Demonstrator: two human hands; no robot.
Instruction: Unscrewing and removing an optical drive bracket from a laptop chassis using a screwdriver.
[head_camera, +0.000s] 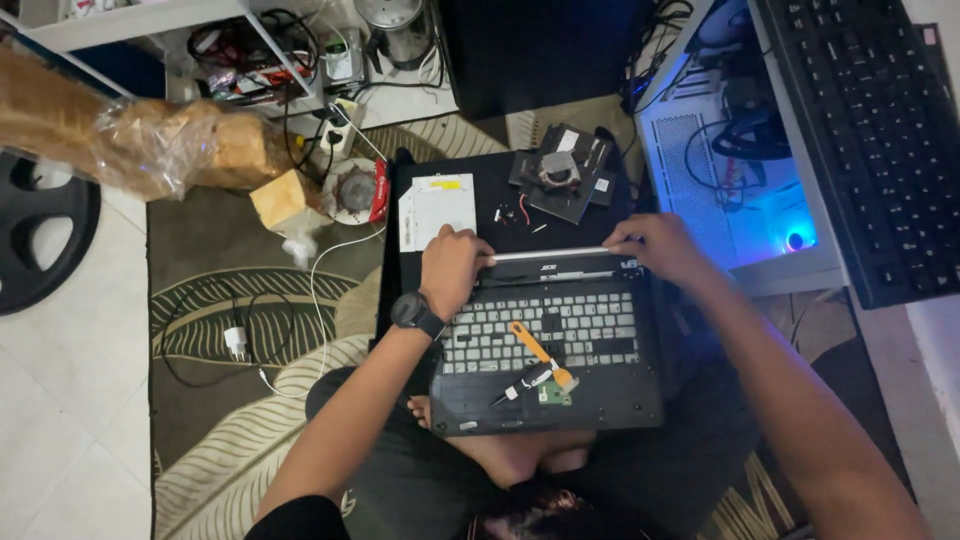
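Observation:
A black laptop base (600, 400) with a grey keyboard lies on my lap. My left hand (452, 268), a dark watch on its wrist, grips the far left corner at the hinge strip (550, 255). My right hand (655, 245) holds the far right corner of that strip. On the keyboard rest an orange pry tool (532, 345), a small screwdriver (520, 387) and a small green circuit board (555, 395).
Beyond the laptop lie a white optical drive (435, 208), a cooling fan with heatsink (560, 175) and loose small parts. An open lit computer case (730, 170) and a black keyboard (870, 130) are at right. Cables, a charger (236, 342) and a wrapped bundle (130, 140) are at left.

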